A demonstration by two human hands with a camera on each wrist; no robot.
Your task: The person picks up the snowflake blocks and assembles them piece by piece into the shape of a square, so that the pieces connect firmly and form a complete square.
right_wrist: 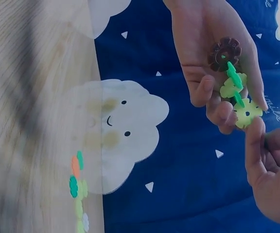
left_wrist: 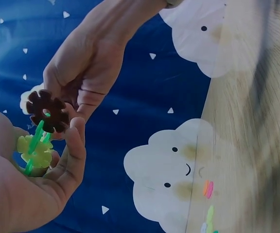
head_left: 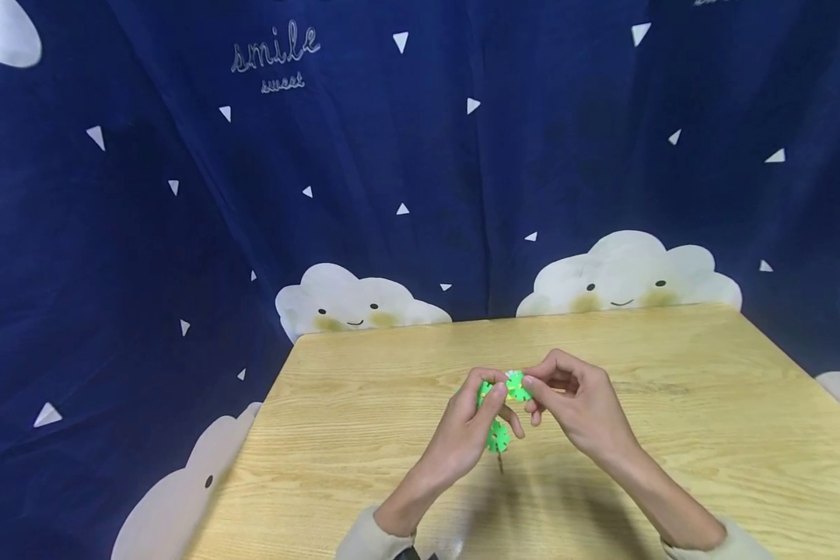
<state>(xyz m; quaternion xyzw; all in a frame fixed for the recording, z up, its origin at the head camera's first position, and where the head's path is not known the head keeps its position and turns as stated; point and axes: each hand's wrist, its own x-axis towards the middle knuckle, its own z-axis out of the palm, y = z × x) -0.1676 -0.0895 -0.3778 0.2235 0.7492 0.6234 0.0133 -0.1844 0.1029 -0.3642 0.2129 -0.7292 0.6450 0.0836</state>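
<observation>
A short chain of interlocked snowflake discs is between my two hands above the table. My left hand (head_left: 465, 424) holds it with thumb and fingers. A brown disc (left_wrist: 46, 111) is at one end. Slotted crosswise along the chain are bright green discs (right_wrist: 235, 77) and yellow-green discs (left_wrist: 35, 150). In the head view one green disc (head_left: 498, 437) hangs below the left fingers. My right hand (head_left: 588, 404) pinches the green disc (head_left: 518, 385) at the other end, its fingertips covering part of the edge.
Under the hands is a light wood table (head_left: 350, 435). More coloured discs (right_wrist: 77, 179) lie on it near an edge in the wrist views. A dark blue curtain (head_left: 364, 155) with white clouds and triangles hangs behind and to the left.
</observation>
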